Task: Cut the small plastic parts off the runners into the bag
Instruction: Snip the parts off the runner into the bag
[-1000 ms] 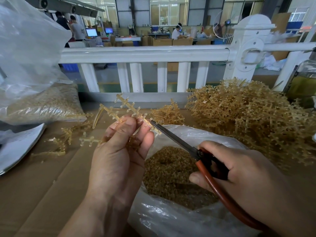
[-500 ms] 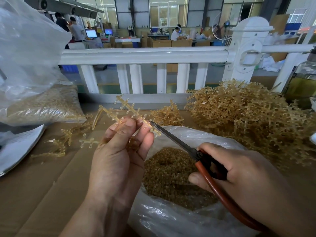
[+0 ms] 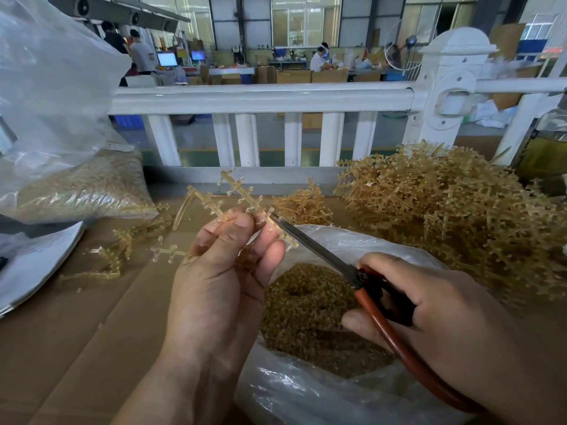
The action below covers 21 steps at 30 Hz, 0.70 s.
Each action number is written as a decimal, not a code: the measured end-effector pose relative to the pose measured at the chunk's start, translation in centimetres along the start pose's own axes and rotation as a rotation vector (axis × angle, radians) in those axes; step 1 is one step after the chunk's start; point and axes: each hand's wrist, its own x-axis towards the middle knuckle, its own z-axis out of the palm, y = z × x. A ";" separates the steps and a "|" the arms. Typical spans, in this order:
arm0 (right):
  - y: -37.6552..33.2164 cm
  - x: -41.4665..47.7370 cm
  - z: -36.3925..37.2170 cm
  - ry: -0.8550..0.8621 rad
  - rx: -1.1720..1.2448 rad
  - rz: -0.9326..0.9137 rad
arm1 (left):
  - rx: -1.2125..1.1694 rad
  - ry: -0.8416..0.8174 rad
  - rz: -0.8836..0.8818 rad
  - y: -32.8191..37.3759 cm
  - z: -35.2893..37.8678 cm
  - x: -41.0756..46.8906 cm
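My left hand (image 3: 221, 271) pinches an amber plastic runner (image 3: 236, 191) with small parts on its branches, held up over the clear plastic bag (image 3: 306, 394). My right hand (image 3: 429, 317) grips red-handled scissors (image 3: 374, 299). Their blades reach up-left and their tip meets the runner's right end beside my left fingertips. Inside the bag lies a heap of cut amber parts (image 3: 306, 317).
A big tangle of uncut runners (image 3: 445, 216) fills the right side, with a smaller clump (image 3: 303, 207) behind the bag. Loose runners (image 3: 122, 246) lie on the cardboard (image 3: 76, 348) at left. A filled bag (image 3: 79, 188) sits far left; a white railing (image 3: 260, 96) runs behind.
The scissor tip has slid slightly up-left along the runner's right end. My left hand keeps its hold on the runner, nearly still.
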 end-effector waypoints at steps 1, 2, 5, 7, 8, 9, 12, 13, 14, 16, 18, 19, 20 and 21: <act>0.0 0.0 0.0 0.001 0.007 0.002 | 0.001 -0.003 -0.001 0.0 0.0 0.0; 0.0 0.0 0.0 0.003 0.009 0.002 | 0.003 -0.004 -0.002 -0.1 0.0 0.0; 0.0 0.0 0.0 0.009 -0.002 0.000 | 0.007 -0.002 -0.001 -0.2 0.1 0.0; 0.0 0.0 0.0 0.009 -0.007 0.002 | 0.008 0.001 0.000 -0.2 0.0 0.0; 0.0 0.0 0.0 0.009 -0.007 0.002 | 0.007 0.002 0.000 -0.2 0.0 0.0; 0.0 0.0 0.0 0.009 -0.010 0.004 | 0.006 0.002 0.000 -0.2 0.0 0.0; 0.0 0.0 -0.1 0.001 -0.020 0.010 | 0.007 0.001 0.000 -0.2 0.0 0.0; 0.1 0.0 -0.1 -0.003 -0.025 0.012 | 0.008 0.001 0.000 -0.2 0.0 0.0; 0.1 0.0 -0.1 -0.007 -0.033 0.015 | 0.007 0.002 -0.001 -0.2 0.0 0.0; 0.1 0.0 -0.1 -0.014 -0.040 0.019 | 0.005 0.003 -0.004 -0.2 -0.1 0.1; 0.0 0.0 -0.2 -0.016 -0.041 0.016 | 0.001 0.002 -0.006 -0.2 -0.1 0.1; 0.0 0.0 -0.2 -0.018 -0.039 0.020 | -0.001 0.002 -0.007 -0.2 -0.1 0.1; -0.1 0.0 -0.2 -0.021 -0.037 0.025 | -0.003 0.002 -0.009 -0.2 -0.1 0.1; -0.1 0.0 -0.2 -0.023 -0.036 0.027 | -0.005 0.003 -0.010 -0.2 -0.1 0.1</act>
